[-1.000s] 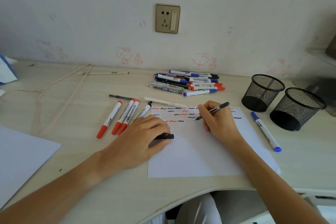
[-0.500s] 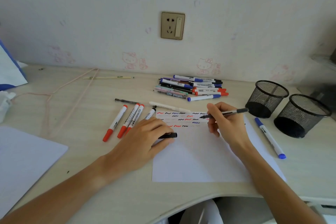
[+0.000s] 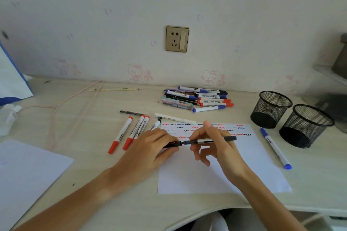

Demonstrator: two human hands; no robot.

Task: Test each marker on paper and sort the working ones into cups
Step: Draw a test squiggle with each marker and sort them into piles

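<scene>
On the table (image 3: 187, 210), over the test paper (image 3: 216, 178), the hands have come together. The right hand (image 3: 214, 146), writing among the squiggles a moment ago, now pinches the black marker (image 3: 212, 140) level, tip at the cap (image 3: 171, 144) gripped by the left hand (image 3: 150, 148) (testing looks done). Capping comes next; both mesh cups (image 3: 271, 109) stand apart

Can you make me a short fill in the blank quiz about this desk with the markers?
The right hand holds a ____ pen.
The left hand holds the pen's ____.
Both mesh cups are ____.
The lone marker beside the paper has a ____ cap.

Answers: black; cap; empty; blue
</scene>
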